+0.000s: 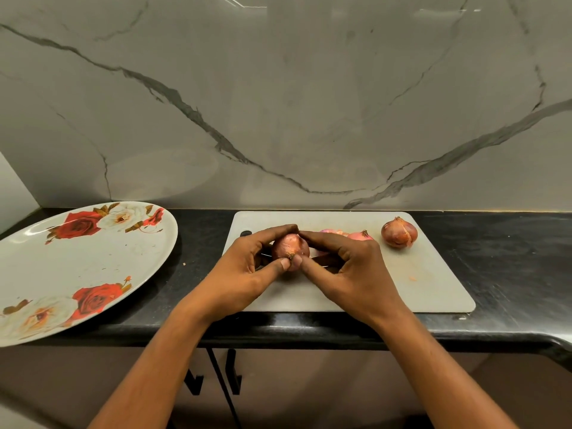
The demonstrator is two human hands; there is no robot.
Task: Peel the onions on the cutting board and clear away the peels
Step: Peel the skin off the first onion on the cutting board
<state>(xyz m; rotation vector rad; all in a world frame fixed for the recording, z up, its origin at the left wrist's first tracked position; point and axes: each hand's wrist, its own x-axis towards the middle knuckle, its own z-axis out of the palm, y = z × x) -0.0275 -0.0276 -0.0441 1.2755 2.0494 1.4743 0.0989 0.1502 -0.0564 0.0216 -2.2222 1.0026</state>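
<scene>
While both grip one onion, left hand, right hand, curled round it, over cutting board

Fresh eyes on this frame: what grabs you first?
The left hand and right hand together grip a brown-skinned onion over the white cutting board at centre. A large rose-patterned plate sits on the dark counter to the left, and a second unpeeled onion stands near the board's far right corner.
</scene>
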